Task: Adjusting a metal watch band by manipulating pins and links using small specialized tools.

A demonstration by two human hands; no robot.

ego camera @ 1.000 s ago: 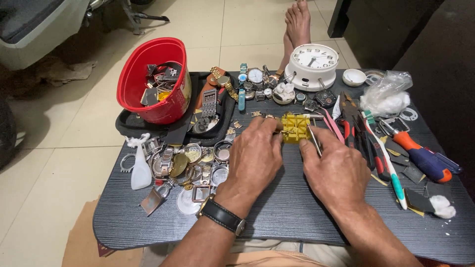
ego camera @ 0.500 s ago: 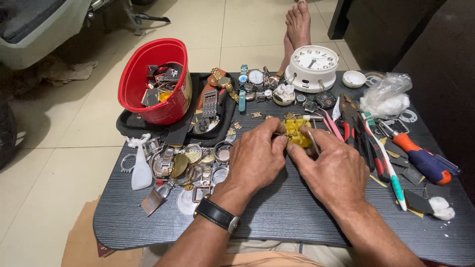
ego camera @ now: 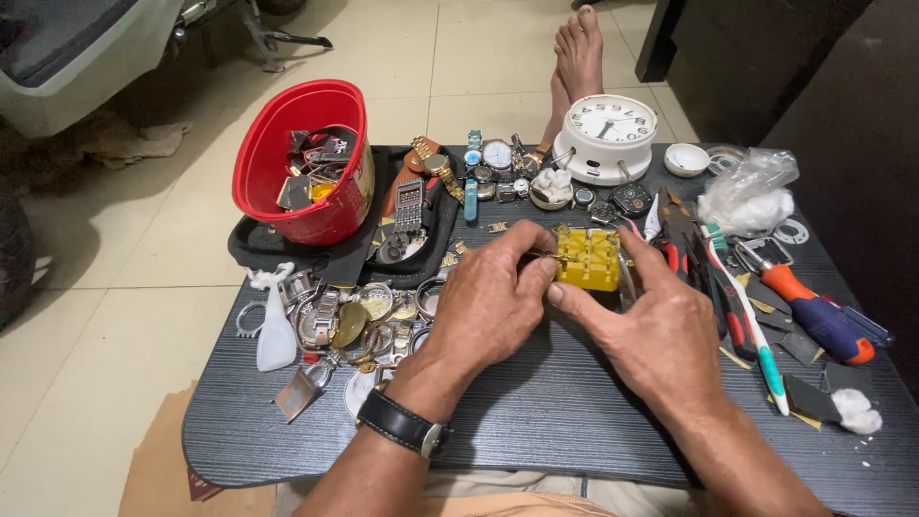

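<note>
While our left hand point(ego camera: 493, 302) and right hand point(ego camera: 656, 325) meet near the middle of the dark tabletop point(ego camera: 536, 412), we hold a small yellow block-shaped holder point(ego camera: 587, 258) between them, each hand's grip clamped on it from its own side, just above the surface. Left of us lies a heap of watch cases and parts point(ego camera: 354, 321), with a red bucket point(ego camera: 302, 163) of scrap behind it. A white alarm clock point(ego camera: 608, 134) stands beyond the holder, and screwdrivers and pliers point(ego camera: 766, 297) lie to the right.
</note>
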